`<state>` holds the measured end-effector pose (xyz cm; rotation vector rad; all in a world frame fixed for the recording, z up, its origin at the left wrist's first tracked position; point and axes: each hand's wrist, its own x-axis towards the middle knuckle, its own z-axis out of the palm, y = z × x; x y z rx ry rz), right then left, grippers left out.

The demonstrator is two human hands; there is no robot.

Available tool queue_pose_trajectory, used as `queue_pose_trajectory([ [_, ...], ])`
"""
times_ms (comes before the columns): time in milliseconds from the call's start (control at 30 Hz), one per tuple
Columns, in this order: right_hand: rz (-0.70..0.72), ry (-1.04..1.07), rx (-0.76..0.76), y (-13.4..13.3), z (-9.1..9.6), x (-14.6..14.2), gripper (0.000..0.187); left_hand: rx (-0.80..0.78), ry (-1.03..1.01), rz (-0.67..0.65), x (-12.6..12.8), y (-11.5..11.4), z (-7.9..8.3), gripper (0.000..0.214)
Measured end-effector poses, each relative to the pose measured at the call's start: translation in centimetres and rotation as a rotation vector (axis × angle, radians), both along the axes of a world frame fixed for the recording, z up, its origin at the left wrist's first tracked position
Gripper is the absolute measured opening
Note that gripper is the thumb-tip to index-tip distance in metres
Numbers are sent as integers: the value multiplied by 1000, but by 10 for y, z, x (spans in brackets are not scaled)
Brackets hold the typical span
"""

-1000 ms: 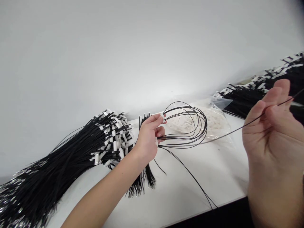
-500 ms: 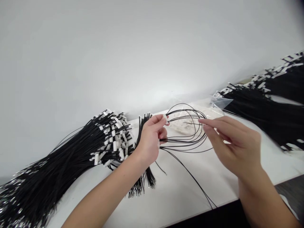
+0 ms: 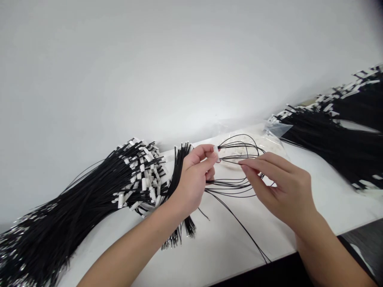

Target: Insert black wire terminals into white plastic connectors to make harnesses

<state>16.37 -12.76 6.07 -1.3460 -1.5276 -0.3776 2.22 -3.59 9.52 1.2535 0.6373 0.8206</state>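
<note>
My left hand (image 3: 196, 175) grips a small white connector housing (image 3: 216, 153) between thumb and forefinger. Several thin black wires (image 3: 239, 144) run out of the housing to the right and loop back under the palm, where the far ends are hidden. My right hand (image 3: 278, 187) pinches one black wire (image 3: 230, 161) between thumb and forefinger, just right of the housing. Whether that wire's tip sits inside the housing or only touches it I cannot tell. Behind my left wrist lies a small bundle of black wires (image 3: 178, 161).
A large pile of black wires with white connectors (image 3: 98, 191) lies at the left. More wire bundles (image 3: 326, 135) are at the right back. A clear plastic bag of white pieces (image 3: 257, 133) rests behind my hands on the white table (image 3: 227, 251), against a pale wall.
My right hand has moved left with the wire, bringing it close to the connector housing. My left hand has shifted slightly right, still holding the housing.
</note>
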Motion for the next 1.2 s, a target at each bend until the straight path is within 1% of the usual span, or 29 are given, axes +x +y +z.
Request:
queue_pose_trajectory([
  [267,5,6,8,2,1,-1,16,16,9,-6,0,1,-2,10],
  [500,-25,24,-21,1,1,-2,11,67,9,-41,2,-2,-7,11],
  [633,-14,19,-7,2,1,-3,10,27,14,-69,3,-3,-8,10],
  [833,20,8,11,2,2,-5,14,-81,1,-104,4,-2,-9,8],
  [1000,29,2,22,1,2,-6,15,-109,-17,-113,4,-4,-8,8],
  [1133,-2,6,22,3,2,-6,17,-120,-30,-92,3,-1,-8,10],
  [1200,-90,11,91,4,2,-5,23,-122,-37,-60,2,3,-7,10],
])
